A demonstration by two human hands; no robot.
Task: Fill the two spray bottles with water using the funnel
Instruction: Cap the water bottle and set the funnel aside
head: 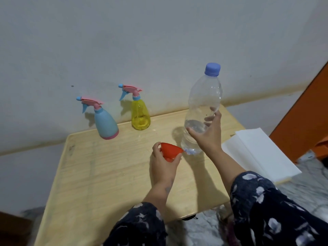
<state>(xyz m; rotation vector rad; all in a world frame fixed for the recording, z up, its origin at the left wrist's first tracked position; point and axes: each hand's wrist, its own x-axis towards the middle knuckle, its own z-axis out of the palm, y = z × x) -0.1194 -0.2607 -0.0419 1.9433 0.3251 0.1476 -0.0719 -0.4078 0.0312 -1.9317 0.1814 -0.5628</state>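
Note:
Two spray bottles stand at the far edge of the wooden table [99, 174] by the wall, both with pink and blue trigger heads on: a blue one [105, 124] at the left and a yellow see-through one [140, 115] to its right. My left hand [164, 165] holds a red funnel [170, 150] just above the table's middle. My right hand [209, 132] grips a tall clear water bottle [203, 107] with a blue cap on, upright, its base on the table. Water fills only its lower part.
A stack of white paper sheets [260, 155] lies at the table's right side. The wall [159, 41] runs right behind the spray bottles. An orange panel [308, 118] stands at the far right. A marbled floor shows below the table's near edge.

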